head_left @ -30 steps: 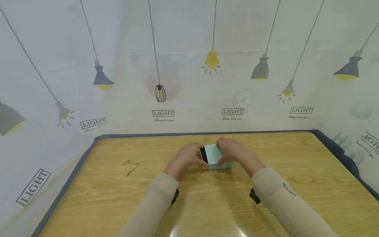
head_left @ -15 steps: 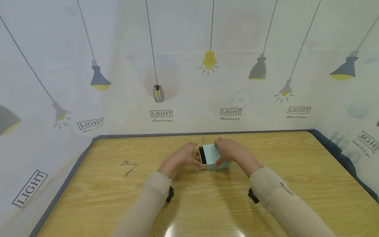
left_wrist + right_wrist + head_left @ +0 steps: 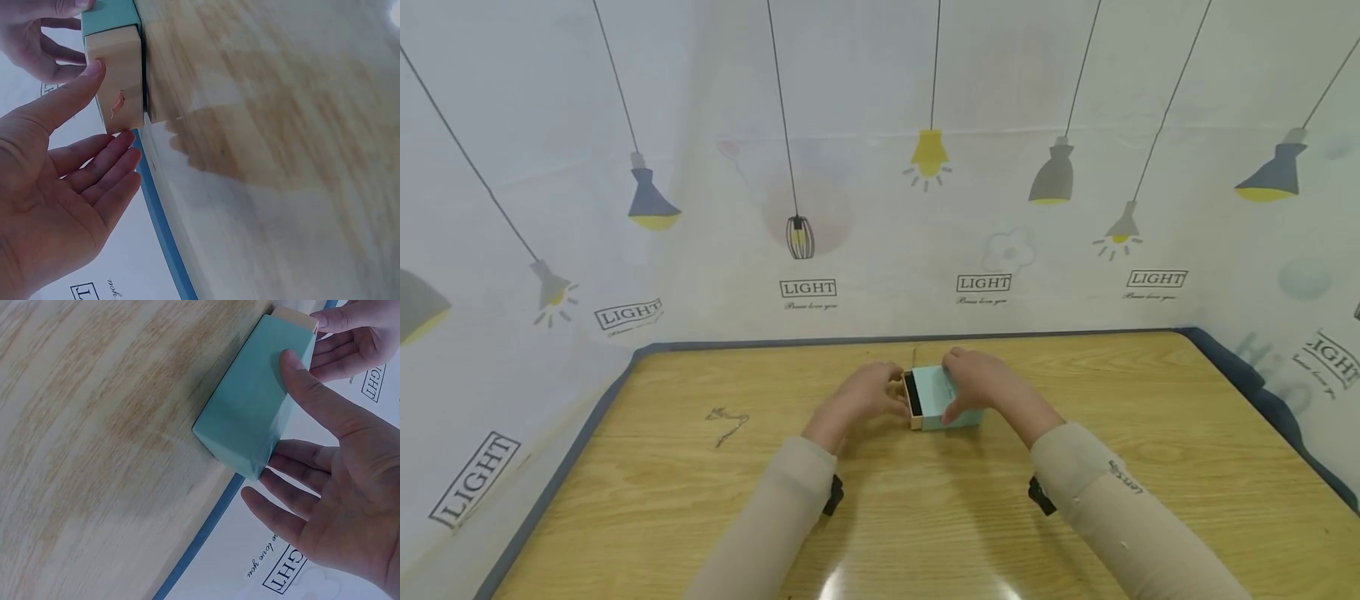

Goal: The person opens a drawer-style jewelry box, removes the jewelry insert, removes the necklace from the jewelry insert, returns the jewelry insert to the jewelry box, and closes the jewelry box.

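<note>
A small pale teal sliding box (image 3: 934, 393) rests on the table near its back edge. From its left end a tan inner drawer (image 3: 122, 65) sticks out slightly, and black lining (image 3: 913, 393) shows in the gap. My left hand (image 3: 861, 402) holds that drawer between thumb and fingertips. On the drawer's end face is a small orange ribbon tab (image 3: 118, 104). My right hand (image 3: 991, 385) grips the teal sleeve, thumb on the near side (image 3: 265, 369) and fingers at the far side. What lies inside the drawer cannot be made out.
A thin chain, like a necklace (image 3: 727, 423), lies on the wooden table (image 3: 700, 517) to the left. Behind the blue-edged tabletop hangs a pale cloth (image 3: 880, 275) printed with lamps. Dark straps (image 3: 832, 495) show at both wrists.
The drawer has slid a little out of the sleeve to the left, showing more of its tan edge. The right hand keeps its grip on the sleeve. The head view shifted slightly.
</note>
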Motion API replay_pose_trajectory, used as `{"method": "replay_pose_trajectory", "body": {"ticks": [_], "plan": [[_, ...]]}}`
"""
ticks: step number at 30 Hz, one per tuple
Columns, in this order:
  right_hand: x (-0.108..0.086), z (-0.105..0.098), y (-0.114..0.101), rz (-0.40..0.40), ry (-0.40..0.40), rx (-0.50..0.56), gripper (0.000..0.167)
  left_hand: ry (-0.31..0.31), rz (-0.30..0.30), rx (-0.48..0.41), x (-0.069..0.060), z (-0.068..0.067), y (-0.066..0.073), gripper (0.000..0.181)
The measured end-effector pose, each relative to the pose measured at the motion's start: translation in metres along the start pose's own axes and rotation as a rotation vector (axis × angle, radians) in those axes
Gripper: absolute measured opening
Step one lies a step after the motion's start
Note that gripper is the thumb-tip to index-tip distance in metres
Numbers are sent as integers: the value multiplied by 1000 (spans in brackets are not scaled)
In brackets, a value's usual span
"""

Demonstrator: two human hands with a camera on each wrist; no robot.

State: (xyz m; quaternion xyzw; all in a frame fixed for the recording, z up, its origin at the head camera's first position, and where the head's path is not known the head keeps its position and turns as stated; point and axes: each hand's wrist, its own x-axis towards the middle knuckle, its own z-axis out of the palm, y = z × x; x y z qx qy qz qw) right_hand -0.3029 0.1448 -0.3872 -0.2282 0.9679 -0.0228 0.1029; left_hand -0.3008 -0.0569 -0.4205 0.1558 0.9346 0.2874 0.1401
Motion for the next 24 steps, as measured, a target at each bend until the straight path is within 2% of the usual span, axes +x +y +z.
{"method": "replay_pose_trajectory", "body": {"ticks": [12,15,19,24], "plan": [[-1,-1,-1,5,-19,-1,82,0,31,-31,8,9,2,64],[-1,-1,-2,6,-16,4,81,-1,26,-82,8,11,2,66],[-1,-1,-2,8,-15,4,79,5,32,-167,8,12,0,57],[0,0,-4,-4,-12,13,78,20,41,-192,6,12,-4,49]]}}
